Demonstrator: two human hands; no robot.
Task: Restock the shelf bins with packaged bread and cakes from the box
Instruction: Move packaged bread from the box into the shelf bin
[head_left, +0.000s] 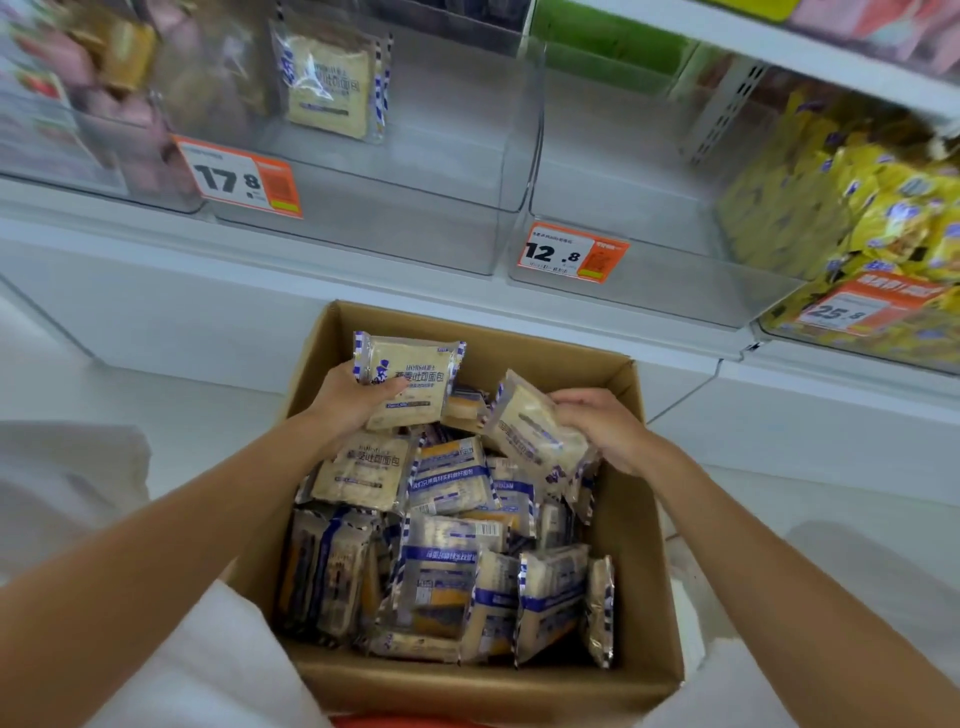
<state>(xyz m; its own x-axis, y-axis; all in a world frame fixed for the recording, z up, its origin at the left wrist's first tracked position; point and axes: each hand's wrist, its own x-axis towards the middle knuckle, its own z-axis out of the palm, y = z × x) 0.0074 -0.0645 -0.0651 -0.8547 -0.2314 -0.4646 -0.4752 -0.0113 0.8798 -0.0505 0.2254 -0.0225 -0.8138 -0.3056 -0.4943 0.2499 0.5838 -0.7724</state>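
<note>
- The left hand (349, 396) grips a flat packet of bread (408, 382) by its lower left corner, thumb across the front. It is lifted just above the heap at the far left of the box.
- The right hand (597, 427) pinches a second packet (532, 427) by its right edge. This one is tilted, over the far right of the box.
- Both hands reach into an open cardboard box (483, 691) on the floor. It holds a loose pile of packets (452, 551), some flat, some on edge along the near side.
- The packets are clear film with blue and white checked borders and dark Chinese lettering. Pale bread slices show through them.
- The far wall of the box sits close under the white shelf front, with the clear bins above and beyond it.
- The middle-left bin (374, 218) holds one matching packet (332, 83) leaning at its far end. An orange and white price tag (240, 176) reads 17.8.
- The bin to its right (613, 171) bears a tag (571, 253) reading 12.8, and its clear walls show the white shelf beneath.
- At far right, a bin is heaped with yellow packets (852, 208) behind a tag (857, 310) reading 25.8.
- At far left, a bin holds blurred pinkish packets (78, 98) whose writing cannot be read.
</note>
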